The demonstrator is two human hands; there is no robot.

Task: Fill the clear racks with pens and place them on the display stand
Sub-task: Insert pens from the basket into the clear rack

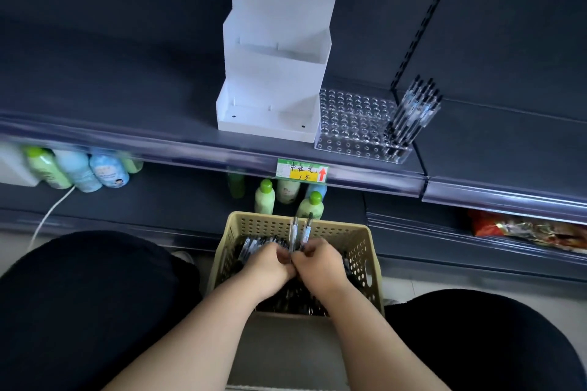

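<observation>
Pens (301, 233) bunched upright over the basket (365, 233), ready for racking

The pens are slim and clear-barrelled with dark tips. The left hand (270, 260) and right hand (320, 260) touch, fingers curled round the pens' lower ends. Gripped so low, the bunch could splay and a pen drop back into the heap. The clear rack (352, 117), up on the shelf (127, 124) beside the white stand (273, 67), holds a cluster of pens (413, 108) only at its right end. Its close-set holes make a missed slot likely.

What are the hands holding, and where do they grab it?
The left hand and the right hand together grip a few pens by their lower ends, above the basket.
</observation>
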